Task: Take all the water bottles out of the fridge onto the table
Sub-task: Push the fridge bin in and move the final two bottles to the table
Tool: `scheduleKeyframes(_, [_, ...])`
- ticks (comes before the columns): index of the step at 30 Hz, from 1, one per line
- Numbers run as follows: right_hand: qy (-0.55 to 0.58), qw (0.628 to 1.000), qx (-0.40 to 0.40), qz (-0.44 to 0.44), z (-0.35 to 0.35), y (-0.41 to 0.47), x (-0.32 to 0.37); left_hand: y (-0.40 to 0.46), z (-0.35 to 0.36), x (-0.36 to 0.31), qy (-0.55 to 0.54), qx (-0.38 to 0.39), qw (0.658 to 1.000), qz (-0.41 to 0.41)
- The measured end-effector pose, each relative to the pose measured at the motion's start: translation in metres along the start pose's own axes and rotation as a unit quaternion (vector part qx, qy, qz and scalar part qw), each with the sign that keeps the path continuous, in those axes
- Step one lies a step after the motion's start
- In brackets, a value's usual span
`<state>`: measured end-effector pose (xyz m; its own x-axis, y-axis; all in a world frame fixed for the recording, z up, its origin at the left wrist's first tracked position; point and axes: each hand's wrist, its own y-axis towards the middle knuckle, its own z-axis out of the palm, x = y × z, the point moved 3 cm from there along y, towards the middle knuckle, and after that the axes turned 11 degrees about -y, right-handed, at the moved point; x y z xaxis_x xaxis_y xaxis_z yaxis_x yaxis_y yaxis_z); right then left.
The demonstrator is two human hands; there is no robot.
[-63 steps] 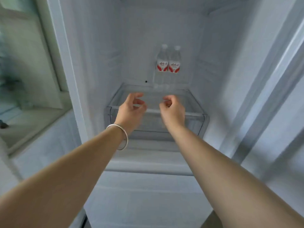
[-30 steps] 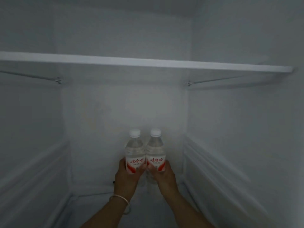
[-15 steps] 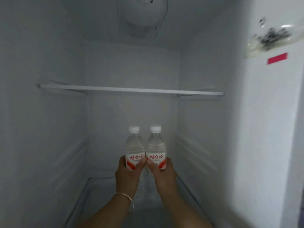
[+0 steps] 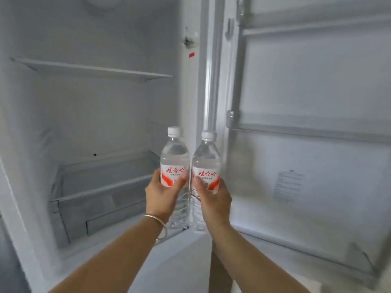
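I see two hands held up in front of an open fridge (image 4: pixel 95 115). My left hand (image 4: pixel 163 195) has its grip wrapped tight around the left water bottle (image 4: pixel 174 163). The fingers curl over the red and white label, and the thumb lies across the front. My right hand (image 4: pixel 213 199) has its grip wrapped tight around the right water bottle (image 4: pixel 206 168) in the same way.

Both bottles stand up straight. They are side by side, and their lower parts look like they touch. Each one has a white cap and clear water inside. The left bottle sits a little higher than the right one. Both bottles are up in the air in front of the fridge's right edge, between the inside of the fridge and the open door (image 4: pixel 306 123).

There is a thin silver bracelet (image 4: pixel 158 223) on my left wrist.

Inside the fridge I see a white shelf (image 4: pixel 91 69) high up and a clear drawer (image 4: pixel 101 193) low down. The door swings out on the right. It has rails across it and a small paper sticker (image 4: pixel 288 185) with tiny words I cannot read. A little red mark (image 4: pixel 191 55) sits on the fridge's right wall.
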<state>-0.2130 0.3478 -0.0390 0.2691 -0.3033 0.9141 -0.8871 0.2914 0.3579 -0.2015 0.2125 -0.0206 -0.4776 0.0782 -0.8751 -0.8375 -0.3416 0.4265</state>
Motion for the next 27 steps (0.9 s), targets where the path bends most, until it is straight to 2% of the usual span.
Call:
scheduleKeyframes(7, [-0.037,0.991,-0.116,0.064,-0.196,-0.056,-0.049,-0.133,0.145,-0.003,-0.019,0.143,0.989,-0.032])
scheduleKeyframes(12, [-0.064,0.976,-0.19,0.089,-0.357,-0.078,-0.083,-0.233,0.268,0.007,-0.039,0.19,0.978,-0.072])
scheduleKeyframes(17, [-0.141,0.954,-0.228,0.134,-0.51,-0.094,-0.122,-0.336,0.384,0.022,-0.043,0.25,0.961,-0.11])
scheduleKeyframes(21, [-0.181,0.945,-0.212,0.172,-0.586,-0.106,-0.156,-0.385,0.447,0.04,-0.015,0.286,0.948,-0.139])
scheduleKeyframes(27, [-0.16,0.937,-0.225,0.214,-0.646,-0.078,-0.206,-0.4,0.52,0.074,0.026,0.291,0.944,-0.155])
